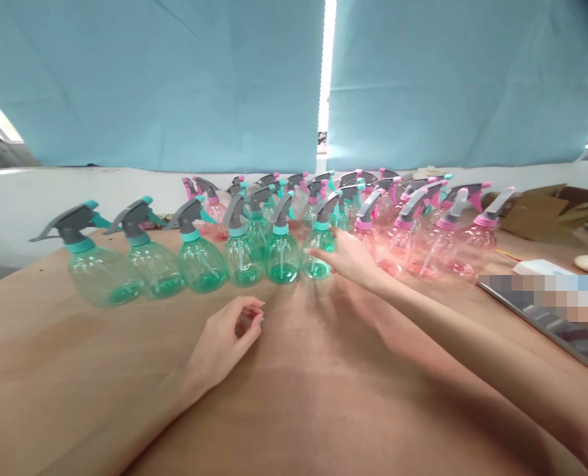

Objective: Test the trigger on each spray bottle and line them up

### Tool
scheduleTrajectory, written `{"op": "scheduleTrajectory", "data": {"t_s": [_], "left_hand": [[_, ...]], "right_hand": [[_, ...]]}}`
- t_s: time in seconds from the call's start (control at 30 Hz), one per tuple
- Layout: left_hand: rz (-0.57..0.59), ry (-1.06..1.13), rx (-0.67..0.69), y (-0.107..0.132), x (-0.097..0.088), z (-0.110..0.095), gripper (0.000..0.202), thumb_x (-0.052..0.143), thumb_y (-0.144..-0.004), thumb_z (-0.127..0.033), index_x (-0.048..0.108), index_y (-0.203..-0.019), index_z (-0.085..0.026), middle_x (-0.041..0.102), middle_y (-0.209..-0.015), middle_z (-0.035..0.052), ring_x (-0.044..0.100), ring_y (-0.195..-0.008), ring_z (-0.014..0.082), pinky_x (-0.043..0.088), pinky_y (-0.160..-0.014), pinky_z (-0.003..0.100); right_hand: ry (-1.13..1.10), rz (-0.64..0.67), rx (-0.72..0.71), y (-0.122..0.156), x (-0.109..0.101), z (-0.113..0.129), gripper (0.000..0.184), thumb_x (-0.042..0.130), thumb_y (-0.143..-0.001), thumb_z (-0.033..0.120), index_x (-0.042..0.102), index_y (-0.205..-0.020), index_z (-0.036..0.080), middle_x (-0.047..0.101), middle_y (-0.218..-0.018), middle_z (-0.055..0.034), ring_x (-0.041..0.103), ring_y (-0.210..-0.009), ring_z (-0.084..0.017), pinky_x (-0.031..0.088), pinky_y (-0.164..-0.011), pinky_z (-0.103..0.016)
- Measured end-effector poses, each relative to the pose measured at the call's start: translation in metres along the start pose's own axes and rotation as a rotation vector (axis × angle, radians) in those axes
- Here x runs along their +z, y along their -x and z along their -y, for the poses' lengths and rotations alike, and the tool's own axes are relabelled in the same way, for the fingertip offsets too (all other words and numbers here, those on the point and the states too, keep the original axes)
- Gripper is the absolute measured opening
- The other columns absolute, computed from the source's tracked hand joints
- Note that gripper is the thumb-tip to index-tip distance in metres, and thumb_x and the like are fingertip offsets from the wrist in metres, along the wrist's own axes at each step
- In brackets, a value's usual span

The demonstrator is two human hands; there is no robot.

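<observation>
Right hand: the right hand (347, 256) is stretched out across the desk (298, 403), fingers long and close together, tips at the belly of the end green bottle (318, 256). The blur makes it hard to say whether they touch it. It grips nothing.
Left hand: the left hand (228, 336) rests on the desk near the person, well short of the bottles, fingers loosely curled toward the thumb. Nothing shows in it.
Bottle in hand's reach: it stands upright at the right end of the front green row (199, 261), just beside the first pink bottles (423, 244).
Doing it well: I would take the bottle around its wide body rather than by the grey trigger. The neighbours stand so close that a sideways nudge could knock several over.
Containers: clear tinted spray bottles, teal-capped on the left and pink-capped on the right, with more rows behind. All have trigger heads fitted.
Contents: they look empty. The deeper colour at the bases is probably thicker plastic, not liquid.
Far right: an open cardboard box (546, 208), contents hidden.
</observation>
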State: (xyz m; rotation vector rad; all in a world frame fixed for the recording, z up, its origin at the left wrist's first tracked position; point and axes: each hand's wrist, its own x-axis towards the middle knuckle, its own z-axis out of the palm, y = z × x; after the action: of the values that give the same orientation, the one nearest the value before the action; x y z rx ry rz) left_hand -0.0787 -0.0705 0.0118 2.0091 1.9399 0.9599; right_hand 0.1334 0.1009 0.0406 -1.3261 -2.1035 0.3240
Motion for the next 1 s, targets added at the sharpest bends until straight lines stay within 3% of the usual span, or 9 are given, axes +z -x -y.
{"op": "scheduleTrajectory", "data": {"t_s": [0.23, 0.43, 0.6, 0.8, 0.9, 1.0], "left_hand": [[0.014, -0.04, 0.107, -0.002, 0.003, -0.011, 0.012, 0.049, -0.09, -0.031, 0.056, -0.098, -0.025, 0.069, -0.09, -0.0002, 0.068, -0.073, 0.016, 0.054, -0.064, 0.028], [-0.092, 0.026, 0.023, -0.02, -0.002, -0.039, 0.016, 0.054, -0.087, -0.038, 0.059, -0.094, -0.024, 0.07, -0.088, 0.0011, 0.068, -0.072, 0.0183, 0.055, -0.064, 0.03], [-0.088, 0.101, -0.031, -0.038, 0.006, -0.068, 0.023, 0.057, -0.084, -0.04, 0.056, -0.099, -0.023, 0.067, -0.104, 0.0037, 0.068, -0.078, 0.0198, 0.057, -0.071, 0.034], [-0.029, 0.27, -0.052, -0.059, 0.03, -0.096, 0.058, 0.064, -0.078, -0.05, 0.045, -0.127, -0.025, 0.051, -0.135, 0.0089, 0.058, -0.115, 0.028, 0.05, -0.093, 0.044], [0.021, 0.379, 0.014, -0.066, 0.037, -0.115, 0.058, 0.065, -0.078, -0.046, 0.045, -0.128, -0.024, 0.055, -0.13, 0.0087, 0.059, -0.111, 0.0271, 0.05, -0.092, 0.043], [0.035, 0.427, 0.077, -0.069, 0.04, -0.133, 0.047, 0.063, -0.08, -0.04, 0.05, -0.122, -0.024, 0.063, -0.11, 0.0038, 0.063, -0.097, 0.0218, 0.051, -0.086, 0.037]], "right_hand": [[0.049, 0.049, 0.057, -0.011, -0.002, 0.006, 0.065, 0.061, -0.076, 0.058, 0.051, -0.117, 0.01, 0.062, -0.111, -0.0188, 0.063, -0.097, -0.034, 0.048, -0.072, -0.039], [0.066, 0.128, -0.015, -0.003, -0.021, -0.003, 0.06, 0.065, -0.069, 0.063, 0.055, -0.106, 0.016, 0.066, -0.104, -0.0131, 0.065, -0.091, -0.033, 0.048, -0.067, -0.037], [0.035, 0.191, -0.136, 0.019, -0.04, -0.002, 0.054, 0.065, -0.074, 0.055, 0.051, -0.113, 0.02, 0.066, -0.109, -0.0099, 0.064, -0.097, -0.03, 0.049, -0.071, -0.036], [0.085, 0.164, -0.243, 0.058, -0.055, -0.003, 0.06, 0.058, -0.08, 0.058, 0.046, -0.121, 0.016, 0.067, -0.106, -0.0124, 0.066, -0.092, -0.032, 0.048, -0.067, -0.037], [0.018, 0.154, -0.327, 0.077, -0.059, -0.008, 0.065, 0.058, -0.08, 0.06, 0.043, -0.126, 0.017, 0.066, -0.109, -0.0111, 0.066, -0.094, -0.03, 0.049, -0.068, -0.037], [-0.081, 0.103, -0.394, 0.093, -0.057, -0.013, 0.069, 0.059, -0.078, 0.065, 0.045, -0.125, 0.017, 0.064, -0.118, -0.0116, 0.062, -0.105, -0.03, 0.051, -0.078, -0.039]]}}
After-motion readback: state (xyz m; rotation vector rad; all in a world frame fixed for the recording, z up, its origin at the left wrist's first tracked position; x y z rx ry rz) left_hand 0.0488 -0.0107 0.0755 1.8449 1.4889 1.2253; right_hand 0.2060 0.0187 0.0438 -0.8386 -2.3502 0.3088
